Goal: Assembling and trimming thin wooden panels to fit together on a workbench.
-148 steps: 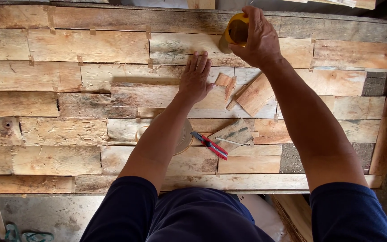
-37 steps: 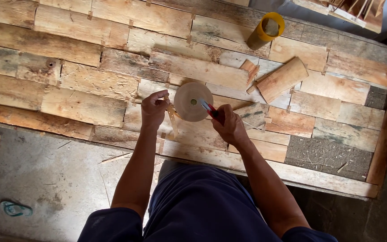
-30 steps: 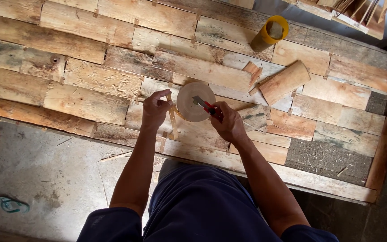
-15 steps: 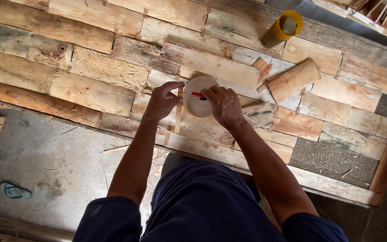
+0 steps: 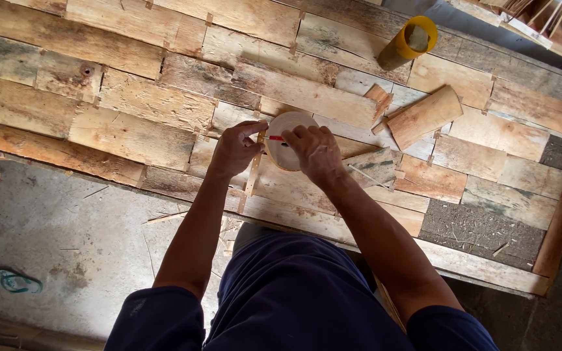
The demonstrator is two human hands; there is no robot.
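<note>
Pale wooden disc (image 5: 289,140) flat on plank bench (image 5: 131,136). Left hand (image 5: 234,149) pinching disc's left edge; right hand (image 5: 317,151) gripping red-handled tool (image 5: 276,138) over it. Likely light, stiff, slide-prone; best held by rim.

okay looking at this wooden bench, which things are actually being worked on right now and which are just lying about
In use:
round pale disc, under both hands
red-handled tool, in the right hand
thin wood strip, by the left hand

Lying about:
yellow tube
loose wood block
small wood offcut
green sandals on the floor
</note>
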